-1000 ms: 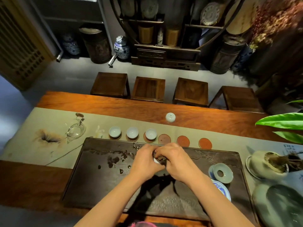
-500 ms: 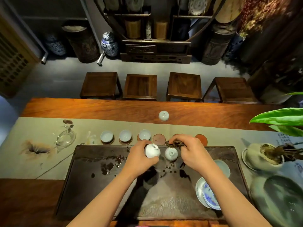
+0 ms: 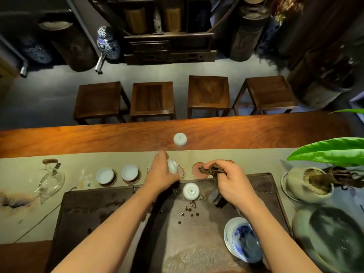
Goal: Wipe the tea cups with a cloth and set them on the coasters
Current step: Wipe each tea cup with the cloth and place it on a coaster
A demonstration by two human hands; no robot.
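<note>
Since a moment ago, my left hand (image 3: 163,172) carried the cup (image 3: 173,166) far toward its coaster (image 3: 180,172), fingers clamped round it; right hand (image 3: 229,179) grips the cloth (image 3: 209,169). Light, slick, fragile: hold its sides.

One head-worn camera looks steeply down, close over the tea tray (image 3: 102,209), facing the stools (image 3: 152,99).

You are working with both forearms bare to the near edge of the view: no sleeves are showing. Your left hand (image 3: 160,173) and right hand (image 3: 231,183) are wearing no gloves, and no ring, watch or band is showing on fingers (image 3: 220,164) or wrists.
</note>
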